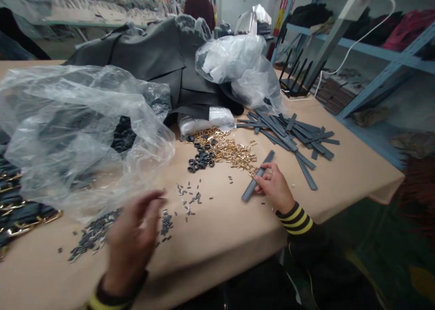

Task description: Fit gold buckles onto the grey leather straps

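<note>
My right hand is closed on a flat dark grey strap, held at a slant close over the table. Just beyond it lies a pile of gold metal buckles, beside a cluster of small black rings. My left hand is in the air at the lower left, smeared by motion, so what its fingers do is unclear. Around and below it lie small dark metal-like pieces, with more small pieces scattered to its right. Several loose grey straps lie heaped at the right.
A large clear plastic bag covers the left side. Behind are dark grey sheets and another plastic bag. A black router with a white cable stands at the back right, near blue shelving. A person is in the background.
</note>
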Motion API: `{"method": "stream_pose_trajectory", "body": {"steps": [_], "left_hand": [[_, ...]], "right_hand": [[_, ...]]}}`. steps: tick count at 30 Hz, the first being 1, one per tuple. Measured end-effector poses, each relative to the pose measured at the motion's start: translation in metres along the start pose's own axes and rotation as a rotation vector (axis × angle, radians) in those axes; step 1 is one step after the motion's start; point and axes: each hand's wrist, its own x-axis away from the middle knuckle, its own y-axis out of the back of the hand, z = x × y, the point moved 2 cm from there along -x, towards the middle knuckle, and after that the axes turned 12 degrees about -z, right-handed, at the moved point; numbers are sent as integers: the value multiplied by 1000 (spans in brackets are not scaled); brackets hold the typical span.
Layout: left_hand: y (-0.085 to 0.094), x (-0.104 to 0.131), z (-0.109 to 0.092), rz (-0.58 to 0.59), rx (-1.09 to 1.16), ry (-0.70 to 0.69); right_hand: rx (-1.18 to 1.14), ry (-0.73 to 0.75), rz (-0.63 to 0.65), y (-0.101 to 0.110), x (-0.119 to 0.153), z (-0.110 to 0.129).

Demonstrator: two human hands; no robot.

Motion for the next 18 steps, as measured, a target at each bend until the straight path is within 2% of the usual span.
{"method": "stream_pose_trajectory", "body": {"steps": [1, 2, 4, 6, 7, 10, 14, 16, 18], "left_hand": [[-19, 7, -1, 34, -8, 49], [-41, 15, -1, 126, 55, 157], [-82, 29, 1, 342, 254, 437], [-107, 36, 3, 389, 422, 600], [-113, 38, 3, 370, 485, 648], [-114, 35, 6, 274, 592, 703], [-106, 31, 7, 260, 594, 713], [-105, 31, 7, 251, 576, 707], [-105, 31, 7, 244, 564, 707]], "right_hand": [[-96, -29, 5, -2, 6, 2], [-169, -40, 12, -3, 14, 4], [-257, -46, 35, -6, 28, 8], [-291, -61, 61, -9, 40, 9], [-298, -73, 73, -11, 44, 9], [-288, -109, 106, -13, 52, 4], [-176, -112, 182, -7, 59, 0], [-37, -38, 212, -1, 62, 2], [126, 140, 158, 4, 64, 7]]}}
